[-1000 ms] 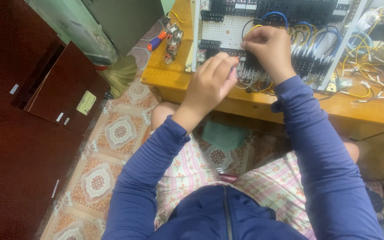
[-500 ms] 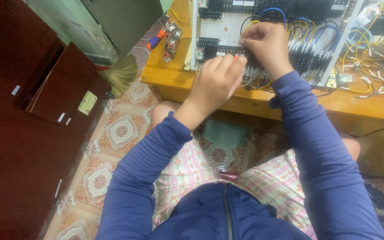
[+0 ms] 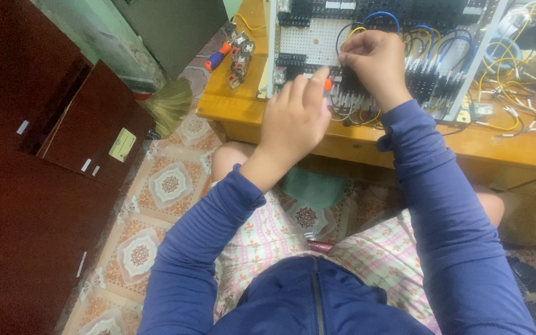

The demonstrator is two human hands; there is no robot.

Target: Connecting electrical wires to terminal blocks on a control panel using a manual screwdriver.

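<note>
A white perforated wiring panel [image 3: 308, 40] lies on a low wooden table [image 3: 243, 108], fitted with rows of black terminal blocks [image 3: 429, 77] and yellow, black and blue wires. My left hand [image 3: 296, 115] is raised in front of the panel's lower edge, curled around an orange-handled tool [image 3: 327, 84]. Only the orange end shows past my fingers. My right hand [image 3: 373, 59] rests on the panel with its fingertips pinched on a wire among the black blocks. What the tool's tip touches is hidden by my hands.
A tangle of yellow wires [image 3: 516, 93] spreads over the table's right side. An orange and blue screwdriver [image 3: 218, 57] and loose components [image 3: 238, 59] lie at its left end. A broom [image 3: 169, 105] and dark red cabinets [image 3: 26, 186] stand on the left. A green cloth [image 3: 314, 186] lies under the table.
My left hand's fingers have opened out a little around the orange handle. My right hand stays pinched at the same spot on the panel.
</note>
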